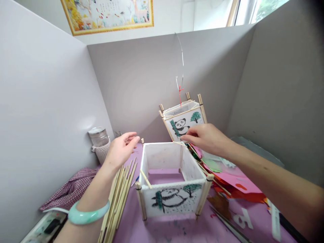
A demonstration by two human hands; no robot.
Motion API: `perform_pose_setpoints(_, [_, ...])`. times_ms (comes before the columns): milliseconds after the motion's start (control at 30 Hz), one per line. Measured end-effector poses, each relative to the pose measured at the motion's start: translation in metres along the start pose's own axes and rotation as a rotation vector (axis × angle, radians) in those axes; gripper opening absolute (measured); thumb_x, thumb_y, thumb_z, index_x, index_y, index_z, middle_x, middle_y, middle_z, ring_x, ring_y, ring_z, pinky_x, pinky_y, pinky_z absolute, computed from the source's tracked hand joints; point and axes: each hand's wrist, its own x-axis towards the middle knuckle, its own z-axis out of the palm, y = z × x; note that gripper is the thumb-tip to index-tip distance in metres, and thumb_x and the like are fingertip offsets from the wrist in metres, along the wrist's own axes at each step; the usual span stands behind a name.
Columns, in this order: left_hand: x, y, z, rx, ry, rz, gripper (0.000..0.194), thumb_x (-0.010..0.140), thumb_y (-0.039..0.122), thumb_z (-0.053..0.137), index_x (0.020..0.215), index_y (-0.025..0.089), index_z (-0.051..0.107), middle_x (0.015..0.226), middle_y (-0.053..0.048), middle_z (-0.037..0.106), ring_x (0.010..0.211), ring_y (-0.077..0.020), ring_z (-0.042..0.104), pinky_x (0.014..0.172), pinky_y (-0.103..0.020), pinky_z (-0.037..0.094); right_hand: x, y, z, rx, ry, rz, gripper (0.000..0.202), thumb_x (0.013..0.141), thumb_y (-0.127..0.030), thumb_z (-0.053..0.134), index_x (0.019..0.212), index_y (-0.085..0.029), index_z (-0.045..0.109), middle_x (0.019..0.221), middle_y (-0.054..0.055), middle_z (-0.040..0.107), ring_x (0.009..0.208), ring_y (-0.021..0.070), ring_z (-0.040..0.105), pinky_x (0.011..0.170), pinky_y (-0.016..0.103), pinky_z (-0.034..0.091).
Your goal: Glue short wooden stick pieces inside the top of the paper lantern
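A box-shaped lantern frame (174,199) with white panels stands upright on the purple table, its top uncovered. Its front panel has a panda and tree drawing, and bundled sticks form the corner posts. One short stick (146,179) crosses its front left corner; another stick (180,144) lies over the back right corner. My left hand (123,150) hovers by the back left post, fingers loosely bent and apart, holding nothing visible. Just above the back right stick, my right hand (204,137) is closed in a pinch; what lies between its fingertips is hidden.
Behind, a finished-looking panda lantern (167,125) leans tilted, with a red string and wire (182,55) above. Loose sticks (121,199) lie left, near a jar (99,137) and checked cloth (69,189). Coloured paper (243,182) and scissors (227,225) lie right. Grey partitions (141,77) enclose the table.
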Motion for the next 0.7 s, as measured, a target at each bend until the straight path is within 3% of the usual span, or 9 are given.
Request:
perform_pose_setpoints(233, [-0.037,0.02,-0.018,0.013,0.272,0.088,0.029,0.08,0.041,0.058,0.095,0.019,0.07,0.084,-0.003,0.072,0.07,-0.0152,0.065,0.068,-0.025,0.052,-0.042,0.008,-0.023,0.069,0.084,0.061,0.033,0.084,-0.04,0.051,0.061,-0.021,0.066,0.047,-0.003,0.051,0.047,0.0125,0.044,0.047,0.026,0.028])
perform_pose_setpoints(433, [-0.104,0.059,-0.017,-0.049,0.556,0.22,0.024,0.085,0.041,0.055,0.094,0.022,0.066,0.084,0.0,0.066,0.07,-0.0131,0.058,0.068,-0.024,0.048,-0.092,0.01,-0.027,0.239,0.193,0.172,0.036,0.084,-0.044,0.052,0.061,-0.019,0.065,0.046,-0.004,0.049,0.047,0.0123,0.043,0.048,0.025,0.029])
perform_pose_setpoints(567, [-0.156,0.07,-0.004,-0.087,0.609,0.289,0.019,0.086,0.033,0.05,0.075,0.02,0.059,0.073,0.001,0.059,0.069,-0.0146,0.056,0.067,-0.026,0.044,-0.135,0.009,-0.002,0.328,0.325,0.188,0.04,0.088,-0.045,0.048,0.062,-0.018,0.063,0.049,-0.003,0.049,0.051,0.0137,0.046,0.049,0.025,0.03])
perform_pose_setpoints(700, [-0.202,0.049,0.014,0.121,0.45,0.314,0.026,0.084,0.03,0.047,0.06,0.021,0.044,0.061,0.003,0.049,0.06,-0.0136,0.048,0.062,-0.025,0.038,-0.18,0.011,0.041,0.389,0.389,0.172,0.039,0.091,-0.042,0.044,0.066,-0.018,0.061,0.059,0.0,0.059,0.059,0.0161,0.055,0.055,0.025,0.036])
